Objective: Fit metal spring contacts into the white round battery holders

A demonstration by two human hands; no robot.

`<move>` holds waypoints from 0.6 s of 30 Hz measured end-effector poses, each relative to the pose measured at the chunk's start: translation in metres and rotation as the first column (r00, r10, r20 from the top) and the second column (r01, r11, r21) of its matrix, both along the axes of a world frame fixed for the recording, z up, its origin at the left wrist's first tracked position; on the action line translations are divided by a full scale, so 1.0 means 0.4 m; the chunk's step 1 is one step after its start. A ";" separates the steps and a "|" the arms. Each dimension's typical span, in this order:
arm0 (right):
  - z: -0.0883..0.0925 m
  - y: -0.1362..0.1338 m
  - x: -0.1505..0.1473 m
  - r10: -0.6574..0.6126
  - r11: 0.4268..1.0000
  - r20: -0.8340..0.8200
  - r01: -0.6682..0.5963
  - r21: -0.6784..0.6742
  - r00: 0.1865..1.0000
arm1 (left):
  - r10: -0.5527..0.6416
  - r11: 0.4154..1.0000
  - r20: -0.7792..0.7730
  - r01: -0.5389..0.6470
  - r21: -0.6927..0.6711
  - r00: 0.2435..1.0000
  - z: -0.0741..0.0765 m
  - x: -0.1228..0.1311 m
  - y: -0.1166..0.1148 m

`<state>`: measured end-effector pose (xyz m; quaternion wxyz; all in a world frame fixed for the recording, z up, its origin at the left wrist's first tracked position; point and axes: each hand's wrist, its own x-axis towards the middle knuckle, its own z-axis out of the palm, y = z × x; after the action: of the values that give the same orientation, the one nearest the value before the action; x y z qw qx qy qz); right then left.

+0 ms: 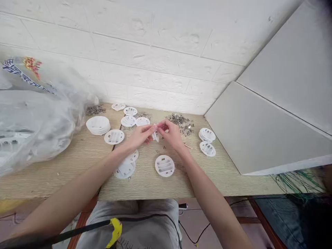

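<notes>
My left hand (141, 135) and my right hand (169, 133) meet above the middle of the wooden table (77, 162). Together they pinch a small white round plastic part (156, 135) held on edge between the fingertips. A white disc with battery slots (165, 165) lies flat just below my right wrist. Two more discs (126, 168) lie overlapped under my left forearm. A pile of small metal contacts (181, 122) sits just behind my right hand.
A stack of white discs (98, 125) and several loose discs (129, 120) lie at the back left. Two discs (207, 141) lie at right by a grey slanted panel (259, 131). A large clear plastic bag (33, 110) fills the left. Another contact pile (94, 110) sits beside it.
</notes>
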<state>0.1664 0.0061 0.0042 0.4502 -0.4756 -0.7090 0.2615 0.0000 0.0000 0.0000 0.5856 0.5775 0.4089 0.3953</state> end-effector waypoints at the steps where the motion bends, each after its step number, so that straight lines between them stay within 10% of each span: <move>1: 0.001 0.001 0.002 -0.010 1.000 -0.008 0.010 -0.016 1.000 | -0.001 1.000 0.008 0.001 -0.006 1.000 0.004 0.000 -0.002; 18: -0.002 -0.001 -0.007 -0.098 0.988 -0.014 0.096 -0.118 0.995 | 0.044 0.998 0.008 -0.044 0.034 0.999 0.022 0.005 -0.014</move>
<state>0.1637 0.0057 0.0034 0.4407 -0.5325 -0.6640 0.2852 0.0020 -0.0058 0.0088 0.5685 0.5767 0.4125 0.4172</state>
